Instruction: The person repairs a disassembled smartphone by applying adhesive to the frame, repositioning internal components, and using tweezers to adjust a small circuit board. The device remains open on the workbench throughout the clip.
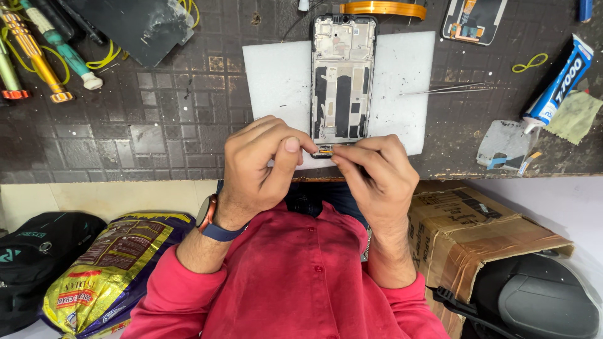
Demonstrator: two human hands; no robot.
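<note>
One phone frame (342, 81) above the hands, one tweezers (449, 89), one glue tube (559, 85), one box (468, 235) right.

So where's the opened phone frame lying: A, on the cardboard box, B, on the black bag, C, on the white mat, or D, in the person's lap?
C: the phone frame lies flat on the white mat, with both hands, left and right, pinching at its near end.

left of pad: bare dark mat (169, 125), open passage.
right of pad: tweezers (449, 90) lie across, glue tube (558, 85) beyond.
far edge: tape roll (383, 9) blocks.
far left: screwdrivers (38, 50) clutter corner.
</note>
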